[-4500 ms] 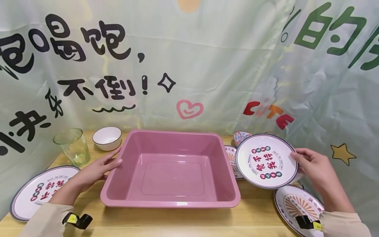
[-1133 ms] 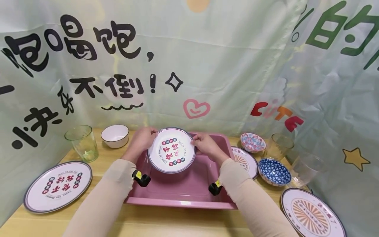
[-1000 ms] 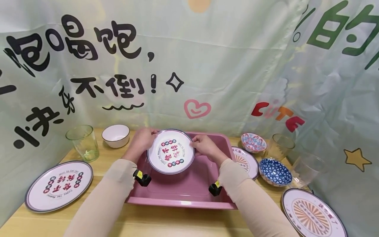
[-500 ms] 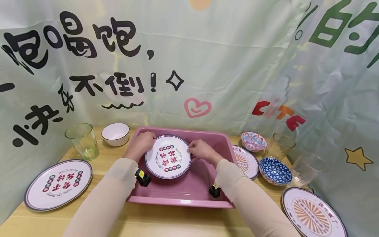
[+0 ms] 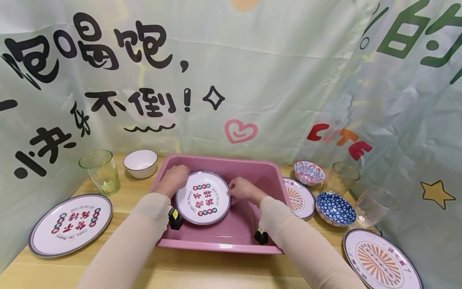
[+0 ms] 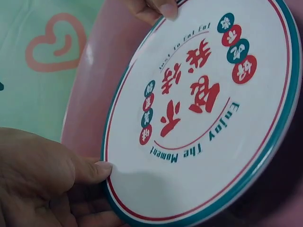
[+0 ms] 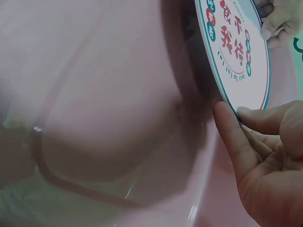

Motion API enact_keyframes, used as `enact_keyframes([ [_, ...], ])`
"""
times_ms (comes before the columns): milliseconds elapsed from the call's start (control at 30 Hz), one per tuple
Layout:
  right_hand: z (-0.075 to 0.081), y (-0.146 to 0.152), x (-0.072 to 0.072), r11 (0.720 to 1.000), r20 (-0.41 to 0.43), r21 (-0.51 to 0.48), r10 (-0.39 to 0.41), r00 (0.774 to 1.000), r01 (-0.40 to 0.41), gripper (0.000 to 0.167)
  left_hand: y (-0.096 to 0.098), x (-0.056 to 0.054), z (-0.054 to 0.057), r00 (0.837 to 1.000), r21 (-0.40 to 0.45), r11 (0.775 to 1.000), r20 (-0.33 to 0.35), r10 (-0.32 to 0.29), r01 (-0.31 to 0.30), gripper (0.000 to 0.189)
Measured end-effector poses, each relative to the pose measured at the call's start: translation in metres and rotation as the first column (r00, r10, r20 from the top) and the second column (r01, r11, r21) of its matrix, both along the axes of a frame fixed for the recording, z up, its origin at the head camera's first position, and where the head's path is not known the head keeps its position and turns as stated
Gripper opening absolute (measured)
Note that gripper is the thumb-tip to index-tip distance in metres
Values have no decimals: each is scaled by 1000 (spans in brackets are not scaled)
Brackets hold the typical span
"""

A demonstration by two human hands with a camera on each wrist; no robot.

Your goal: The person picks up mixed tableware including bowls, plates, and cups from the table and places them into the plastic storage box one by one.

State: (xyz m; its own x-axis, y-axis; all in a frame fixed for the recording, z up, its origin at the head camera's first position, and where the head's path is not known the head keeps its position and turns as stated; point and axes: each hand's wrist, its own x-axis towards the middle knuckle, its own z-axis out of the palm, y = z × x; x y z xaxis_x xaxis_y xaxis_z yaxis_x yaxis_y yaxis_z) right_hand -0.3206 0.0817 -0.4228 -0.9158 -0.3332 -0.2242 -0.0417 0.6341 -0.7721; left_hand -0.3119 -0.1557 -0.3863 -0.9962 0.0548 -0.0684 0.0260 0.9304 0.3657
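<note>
A white plate (image 5: 203, 198) with a dark blue-green rim and red lettering is inside the pink plastic basin (image 5: 231, 245), left of its middle. My left hand (image 5: 174, 180) pinches the plate's left edge, thumb on top and fingers beneath, as the left wrist view of the plate (image 6: 189, 109) shows. On the opposite edge, my right hand (image 5: 247, 189) pinches the rim between thumb and fingers, plain in the right wrist view of that hand (image 7: 265, 156). There the plate (image 7: 236, 61) stands tilted over the basin floor; whether its lower edge touches is hidden.
Left of the basin are a large plate (image 5: 72, 224), a green glass (image 5: 102, 172) and a white bowl (image 5: 140, 163). To the right are a patterned plate (image 5: 297, 196), a pink bowl (image 5: 309, 173), a blue bowl (image 5: 335, 208), two clear glasses (image 5: 373, 206) and another plate (image 5: 382, 261).
Earlier the right hand alone held the plate right of the basin, with the left hand at the basin's rim. Both hands then held it over the basin and have lowered it into the basin.
</note>
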Motion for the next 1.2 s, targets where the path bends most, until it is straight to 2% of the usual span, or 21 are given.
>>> enact_keyframes([
  [333,-4,-2,2,987,-42,155,39,998,-32,9,3,-2,-12,1000,-44,999,-18,-15,14,21],
  [633,-7,-4,3,996,5,83,23,1000,-23,5,6,4,-14,999,-57,998,29,23,-21,17],
  [700,-8,-4,3,997,13,73,15,1000,-16,11,6,5,-15,999,-55,998,33,30,-28,17],
  [867,-8,-5,4,996,11,91,9,1000,-10,20,7,2,-19,999,-114,993,48,13,-7,21],
  [1067,-8,-5,6,997,27,72,-19,999,17,15,8,2,-20,999,-164,986,47,-6,13,20],
  [1200,-7,-6,7,995,-6,95,-17,1000,17,10,8,4,-19,998,-153,988,58,6,3,19],
])
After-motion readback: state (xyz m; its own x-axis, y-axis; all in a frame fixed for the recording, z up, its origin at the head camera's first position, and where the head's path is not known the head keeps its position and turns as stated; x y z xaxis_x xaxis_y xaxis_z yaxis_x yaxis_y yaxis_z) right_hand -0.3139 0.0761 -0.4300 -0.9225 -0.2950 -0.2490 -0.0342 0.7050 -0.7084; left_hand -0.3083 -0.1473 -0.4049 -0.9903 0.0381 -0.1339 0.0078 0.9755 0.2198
